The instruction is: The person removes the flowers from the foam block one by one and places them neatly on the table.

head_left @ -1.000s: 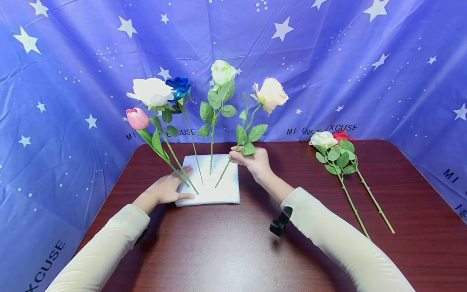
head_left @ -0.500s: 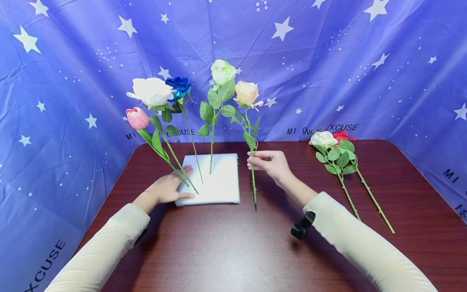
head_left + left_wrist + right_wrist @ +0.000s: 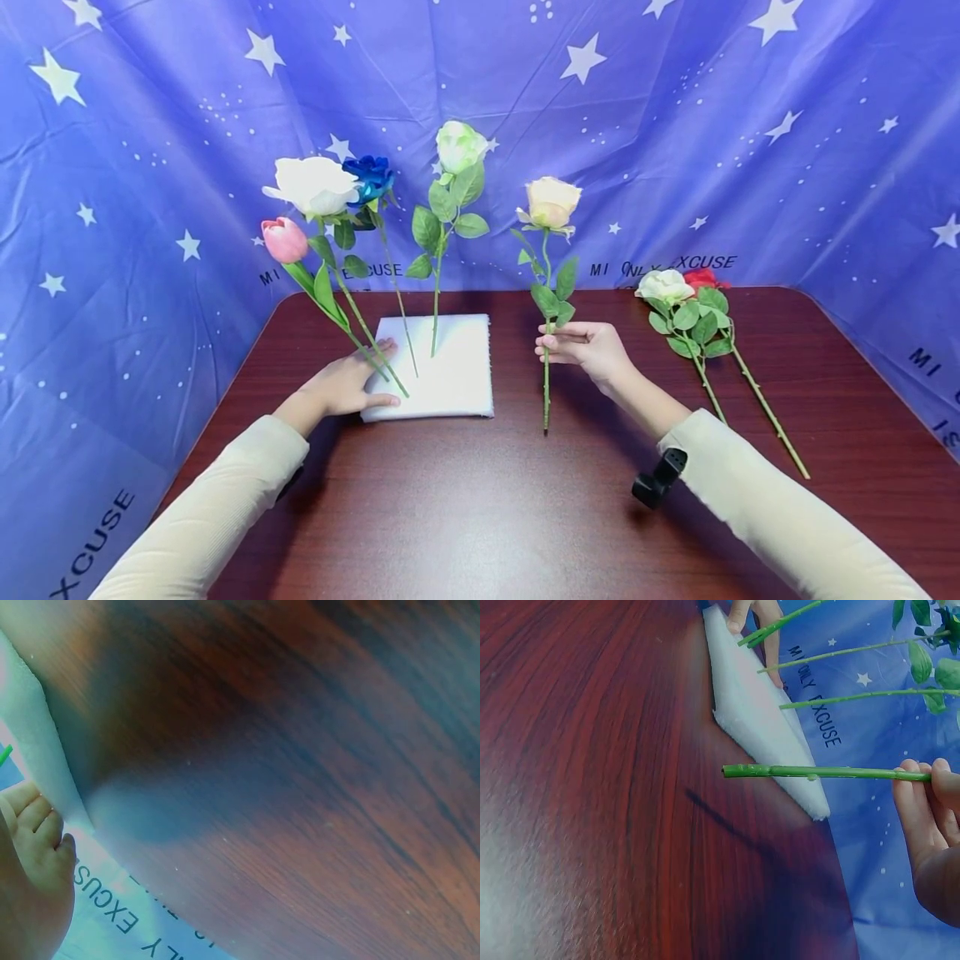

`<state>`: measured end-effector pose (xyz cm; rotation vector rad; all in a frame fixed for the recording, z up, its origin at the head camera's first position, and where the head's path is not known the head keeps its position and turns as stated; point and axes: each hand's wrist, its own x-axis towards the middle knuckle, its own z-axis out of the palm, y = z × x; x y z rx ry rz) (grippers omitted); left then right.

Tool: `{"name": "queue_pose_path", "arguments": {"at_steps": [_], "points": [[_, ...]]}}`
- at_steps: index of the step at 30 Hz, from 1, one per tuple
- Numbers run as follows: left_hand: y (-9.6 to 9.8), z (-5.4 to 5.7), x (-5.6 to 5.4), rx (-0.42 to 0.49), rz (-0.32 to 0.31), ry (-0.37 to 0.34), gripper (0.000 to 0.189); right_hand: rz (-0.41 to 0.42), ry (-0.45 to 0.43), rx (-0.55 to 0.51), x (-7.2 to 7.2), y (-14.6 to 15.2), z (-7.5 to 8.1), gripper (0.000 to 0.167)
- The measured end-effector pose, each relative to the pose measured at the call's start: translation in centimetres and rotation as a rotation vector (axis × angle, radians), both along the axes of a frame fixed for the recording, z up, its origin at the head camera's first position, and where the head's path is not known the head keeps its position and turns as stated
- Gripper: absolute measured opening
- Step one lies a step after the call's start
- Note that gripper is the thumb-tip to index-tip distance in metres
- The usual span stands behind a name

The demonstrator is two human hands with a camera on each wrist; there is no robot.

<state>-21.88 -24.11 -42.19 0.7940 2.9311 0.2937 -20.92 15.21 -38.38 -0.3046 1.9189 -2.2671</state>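
My right hand (image 3: 588,350) pinches the green stem of a pale peach rose (image 3: 551,204), upright to the right of a white foam block (image 3: 457,392). The bare lower end of the stem (image 3: 780,771) hangs clear of the table in the right wrist view. My left hand (image 3: 341,387) rests on the left side of the foam with fingers spread. Standing in the foam are a pink tulip (image 3: 285,240), a large white flower (image 3: 313,187), a blue rose (image 3: 369,179) and a pale green rose (image 3: 461,147).
At the right of the dark red wooden table (image 3: 480,517) lie a white rose (image 3: 663,286) and a red rose (image 3: 703,279), stems pointing toward the front. A blue curtain (image 3: 510,67) with stars hangs behind the table and at both sides.
The peach rose has moved right with my right hand, its stem leaving the foam and swinging from slanted to upright. My left hand has stayed on the foam.
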Motion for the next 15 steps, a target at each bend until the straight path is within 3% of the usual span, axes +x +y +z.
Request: {"name": "queue_pose_path", "arguments": {"at_steps": [7, 11, 12, 15], "points": [[0.1, 0.0, 0.0, -0.019, -0.013, 0.025, 0.094, 0.036, 0.023, -0.103, -0.1, 2.0, -1.6, 0.019], [0.1, 0.0, 0.1, -0.027, -0.016, 0.033, 0.093, 0.012, -0.032, -0.074, 0.1, 2.9, -1.5, 0.031], [0.1, 0.0, 0.1, -0.029, -0.017, 0.035, 0.093, -0.022, -0.067, -0.027, 0.6, 2.8, -0.7, 0.033], [0.1, 0.1, 0.1, -0.030, -0.014, 0.027, 0.093, -0.035, -0.127, -0.021, 0.8, 3.3, -0.5, 0.027]]}}
